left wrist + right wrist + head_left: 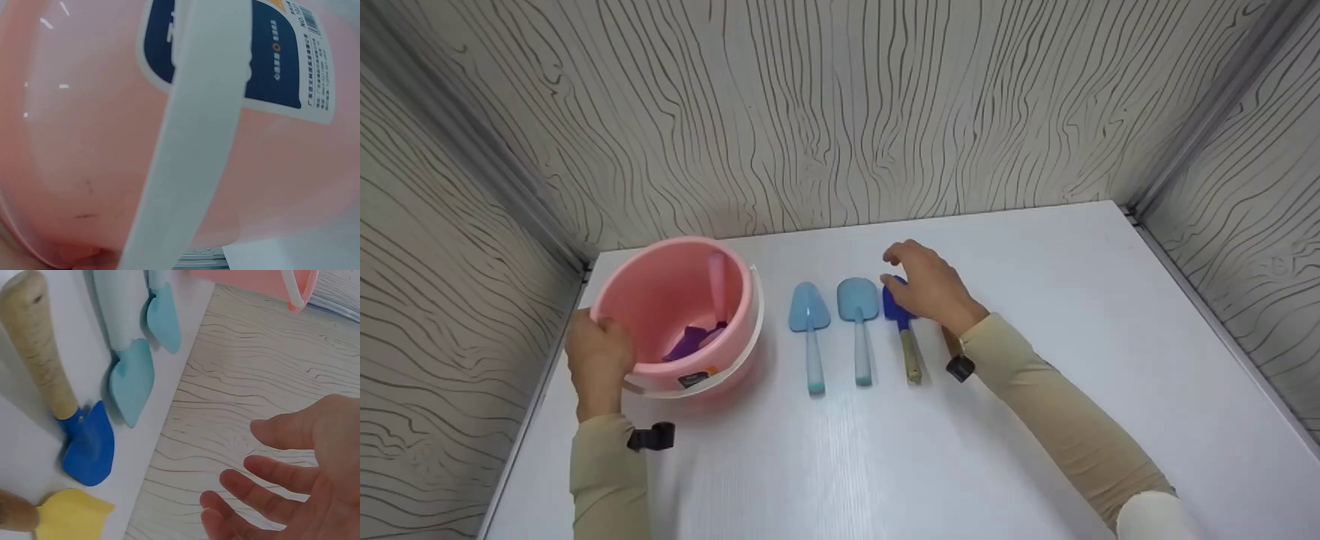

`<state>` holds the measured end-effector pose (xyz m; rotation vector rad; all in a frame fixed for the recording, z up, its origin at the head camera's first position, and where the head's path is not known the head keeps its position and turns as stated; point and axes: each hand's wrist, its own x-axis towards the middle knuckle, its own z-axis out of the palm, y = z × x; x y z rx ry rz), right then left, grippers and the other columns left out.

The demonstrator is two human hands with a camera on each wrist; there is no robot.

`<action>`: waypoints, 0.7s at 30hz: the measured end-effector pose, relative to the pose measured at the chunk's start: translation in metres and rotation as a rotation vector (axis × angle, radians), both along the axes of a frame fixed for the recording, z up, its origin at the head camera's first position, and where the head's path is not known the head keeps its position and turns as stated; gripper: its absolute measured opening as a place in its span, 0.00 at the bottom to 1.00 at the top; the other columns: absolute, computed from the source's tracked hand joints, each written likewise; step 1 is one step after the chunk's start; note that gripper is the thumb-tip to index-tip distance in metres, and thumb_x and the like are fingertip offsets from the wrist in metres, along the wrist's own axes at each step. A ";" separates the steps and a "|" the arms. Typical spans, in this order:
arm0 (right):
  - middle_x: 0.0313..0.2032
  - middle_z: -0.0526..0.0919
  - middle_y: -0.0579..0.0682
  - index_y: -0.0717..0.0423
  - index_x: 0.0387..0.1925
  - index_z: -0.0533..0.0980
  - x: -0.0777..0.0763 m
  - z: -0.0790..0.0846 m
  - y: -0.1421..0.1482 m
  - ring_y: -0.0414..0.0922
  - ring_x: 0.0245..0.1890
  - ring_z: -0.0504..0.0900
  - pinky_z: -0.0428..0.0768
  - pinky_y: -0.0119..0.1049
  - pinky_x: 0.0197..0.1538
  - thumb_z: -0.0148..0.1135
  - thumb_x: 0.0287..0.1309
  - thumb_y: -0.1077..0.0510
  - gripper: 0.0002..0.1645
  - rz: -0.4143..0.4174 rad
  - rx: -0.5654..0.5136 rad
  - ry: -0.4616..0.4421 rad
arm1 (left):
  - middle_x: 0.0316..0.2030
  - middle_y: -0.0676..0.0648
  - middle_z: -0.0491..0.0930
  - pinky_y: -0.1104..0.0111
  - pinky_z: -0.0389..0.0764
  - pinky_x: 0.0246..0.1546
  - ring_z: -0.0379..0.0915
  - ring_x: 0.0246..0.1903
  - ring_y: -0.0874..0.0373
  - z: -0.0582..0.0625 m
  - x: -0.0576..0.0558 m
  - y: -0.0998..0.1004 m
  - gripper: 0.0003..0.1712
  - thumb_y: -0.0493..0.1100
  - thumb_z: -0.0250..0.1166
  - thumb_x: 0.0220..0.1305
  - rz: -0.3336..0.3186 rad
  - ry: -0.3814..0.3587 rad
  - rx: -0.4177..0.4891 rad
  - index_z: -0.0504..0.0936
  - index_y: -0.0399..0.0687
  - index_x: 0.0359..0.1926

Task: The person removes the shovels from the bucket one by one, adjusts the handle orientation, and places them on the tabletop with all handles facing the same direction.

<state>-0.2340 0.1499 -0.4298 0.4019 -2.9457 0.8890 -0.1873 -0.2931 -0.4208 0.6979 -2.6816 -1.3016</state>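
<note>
My left hand [600, 356] grips the near-left rim of a pink bucket [682, 375], which leans toward me with a white handle [191, 129] hanging down its side. A pink-handled tool [718, 281] and purple pieces [690, 343] lie inside. My right hand [934, 289] hovers with fingers spread and nothing between them. In the head view it overlaps a dark blue toy shovel [93, 444] with a wooden handle. A yellow shovel [73, 517], also wooden-handled, lies beside that one, mostly hidden by my right hand and wrist in the head view.
Two light blue shovels, one with a pointed blade [810, 311] and one with a rounded blade [858, 300], lie side by side between the bucket and the dark blue shovel. Wood-grain panels [840, 112] enclose the white table [825, 465] at the back and both sides.
</note>
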 end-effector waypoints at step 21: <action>0.53 0.85 0.50 0.53 0.55 0.84 -0.028 0.063 -0.103 0.47 0.53 0.84 0.85 0.40 0.58 0.64 0.76 0.54 0.13 0.355 0.153 0.366 | 0.65 0.22 0.71 0.46 0.84 0.48 0.76 0.58 0.32 0.001 -0.001 0.000 0.34 0.46 0.35 0.83 0.003 -0.010 0.015 0.58 0.25 0.76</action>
